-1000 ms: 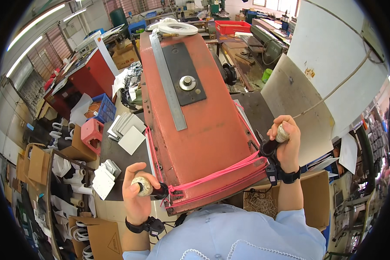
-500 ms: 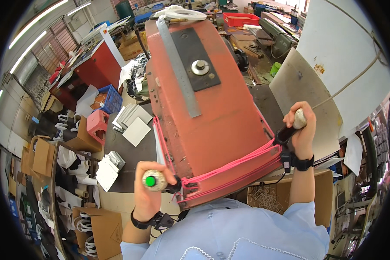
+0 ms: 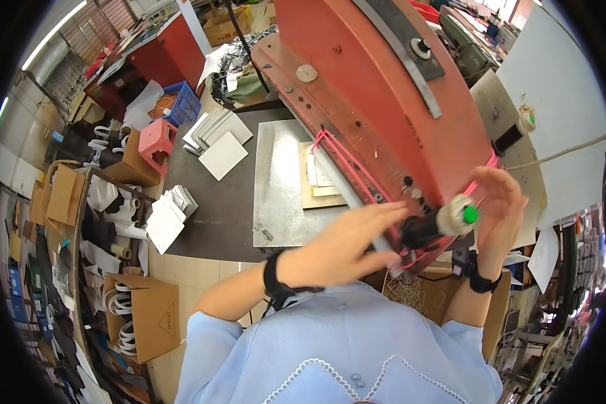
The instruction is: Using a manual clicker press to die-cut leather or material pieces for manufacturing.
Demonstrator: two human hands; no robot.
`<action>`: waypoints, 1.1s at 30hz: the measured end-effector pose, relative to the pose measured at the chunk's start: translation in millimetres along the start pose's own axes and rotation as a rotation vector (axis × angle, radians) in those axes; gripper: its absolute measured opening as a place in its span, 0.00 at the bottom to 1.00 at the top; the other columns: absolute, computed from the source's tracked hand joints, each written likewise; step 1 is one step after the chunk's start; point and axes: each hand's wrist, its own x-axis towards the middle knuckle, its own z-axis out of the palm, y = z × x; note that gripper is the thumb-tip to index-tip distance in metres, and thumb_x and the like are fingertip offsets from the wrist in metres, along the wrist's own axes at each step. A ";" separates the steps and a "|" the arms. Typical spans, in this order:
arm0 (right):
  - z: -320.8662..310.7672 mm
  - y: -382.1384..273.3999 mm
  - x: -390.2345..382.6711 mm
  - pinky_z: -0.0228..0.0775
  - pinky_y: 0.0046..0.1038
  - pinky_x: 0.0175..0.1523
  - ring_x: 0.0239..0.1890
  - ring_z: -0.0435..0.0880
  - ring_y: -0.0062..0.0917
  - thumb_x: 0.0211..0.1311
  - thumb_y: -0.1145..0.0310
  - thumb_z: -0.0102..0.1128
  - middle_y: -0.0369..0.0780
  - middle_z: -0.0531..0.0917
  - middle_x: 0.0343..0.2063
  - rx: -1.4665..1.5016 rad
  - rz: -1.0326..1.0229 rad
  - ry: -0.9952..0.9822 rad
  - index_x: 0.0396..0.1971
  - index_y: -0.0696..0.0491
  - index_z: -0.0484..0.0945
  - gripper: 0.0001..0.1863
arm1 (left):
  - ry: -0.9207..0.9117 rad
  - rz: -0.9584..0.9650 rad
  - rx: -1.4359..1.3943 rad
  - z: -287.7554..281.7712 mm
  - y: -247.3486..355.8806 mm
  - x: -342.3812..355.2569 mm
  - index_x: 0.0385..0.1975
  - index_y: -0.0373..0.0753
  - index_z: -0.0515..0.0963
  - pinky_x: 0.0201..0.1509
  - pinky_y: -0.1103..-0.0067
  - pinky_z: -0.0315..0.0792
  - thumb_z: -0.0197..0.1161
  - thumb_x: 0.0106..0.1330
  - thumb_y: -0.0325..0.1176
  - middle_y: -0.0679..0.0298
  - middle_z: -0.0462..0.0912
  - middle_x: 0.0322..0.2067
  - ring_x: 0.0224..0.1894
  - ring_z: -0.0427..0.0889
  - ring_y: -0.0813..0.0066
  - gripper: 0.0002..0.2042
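Observation:
The red swing arm (image 3: 384,87) of a press machine stands turned to the right, with pink cords (image 3: 360,168) stretched along its near end. On it is a black handle (image 3: 421,230) with a wrapped pale end and a green button (image 3: 470,214). My left hand (image 3: 340,246) is open, fingers stretched out beside this handle's base; whether they touch it I cannot tell. My right hand (image 3: 499,212) is open and raised just right of the green button. A second handle (image 3: 518,128) sits farther right, untouched. Left of the arm, a metal plate (image 3: 276,182) bears a wooden board (image 3: 313,200) with white pieces.
White tile-like stacks (image 3: 223,155) and another pile (image 3: 168,225) lie on the dark table (image 3: 215,209). A pink stool (image 3: 157,145), blue crate (image 3: 182,101) and cardboard box (image 3: 156,313) stand left. A large pale panel (image 3: 552,94) rises at right.
The red arm has swung to the right, uncovering the metal plate and board. Both hands have let go of the handles; my left hand has moved right across my front.

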 end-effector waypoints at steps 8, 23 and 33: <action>11.5 8.1 7.4 0.61 0.29 0.65 0.56 0.73 0.25 0.65 0.73 0.59 0.43 0.76 0.52 -0.075 0.077 0.273 0.65 0.59 0.60 0.30 | 0.057 -0.216 0.638 -36.1 -99.6 -38.7 0.54 0.33 0.73 0.63 0.64 0.68 0.64 0.64 0.36 0.49 0.75 0.56 0.61 0.71 0.49 0.21; 94.6 117.7 21.2 0.68 0.36 0.54 0.47 0.77 0.41 0.60 0.62 0.58 0.47 0.81 0.40 -0.657 0.163 -0.459 0.35 0.56 0.83 0.12 | 0.005 -0.276 0.638 -31.9 -122.8 -48.4 0.58 0.32 0.72 0.62 0.66 0.69 0.65 0.63 0.35 0.50 0.72 0.60 0.61 0.72 0.51 0.24; 122.6 157.9 26.2 0.74 0.37 0.41 0.32 0.84 0.38 0.54 0.58 0.64 0.47 0.85 0.25 -0.698 0.447 -0.426 0.27 0.60 0.84 0.17 | 0.012 -0.270 0.671 -28.1 -122.6 -50.5 0.58 0.33 0.71 0.62 0.66 0.69 0.66 0.62 0.35 0.50 0.71 0.61 0.61 0.72 0.51 0.25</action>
